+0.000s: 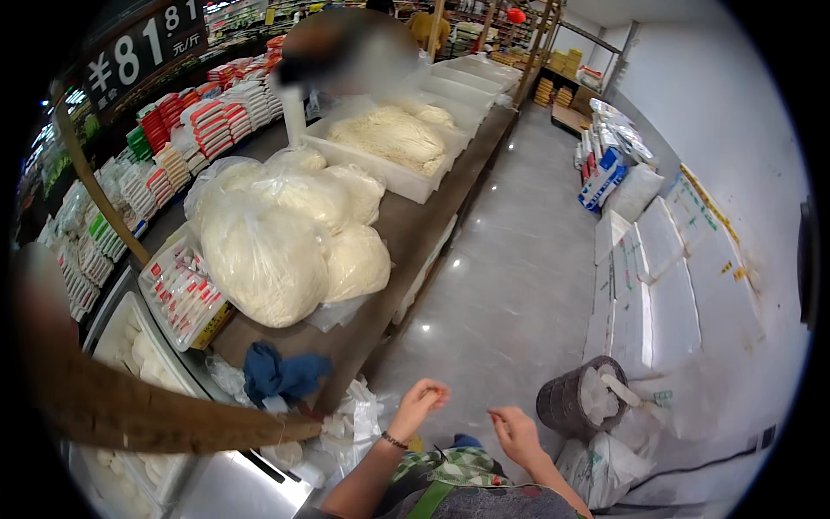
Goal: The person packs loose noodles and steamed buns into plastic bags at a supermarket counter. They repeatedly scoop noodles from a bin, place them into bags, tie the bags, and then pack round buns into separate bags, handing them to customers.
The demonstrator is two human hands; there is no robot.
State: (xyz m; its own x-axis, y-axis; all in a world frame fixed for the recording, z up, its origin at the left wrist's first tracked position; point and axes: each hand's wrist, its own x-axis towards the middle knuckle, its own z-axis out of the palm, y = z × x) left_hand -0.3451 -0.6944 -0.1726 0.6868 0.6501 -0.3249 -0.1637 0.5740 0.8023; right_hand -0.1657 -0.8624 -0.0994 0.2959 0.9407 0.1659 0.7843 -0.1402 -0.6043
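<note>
My left hand, a dark bracelet at its wrist, hangs in the air over the grey floor with its fingers curled. Whether something small sits between those fingertips is unclear. Level with it, and apart, my right hand has its index finger stretched toward the left hand; nothing shows in it. A green checked apron lies below both hands. Nearest to my left hand are white plastic bags hanging at the counter's end. A crumpled blue cloth rests on the brown counter.
Bulging clear bags of pale noodles and a white tub of noodles stand on the counter. A wooden post crosses at lower left. To my right are a lined waste bin and white foam boxes.
</note>
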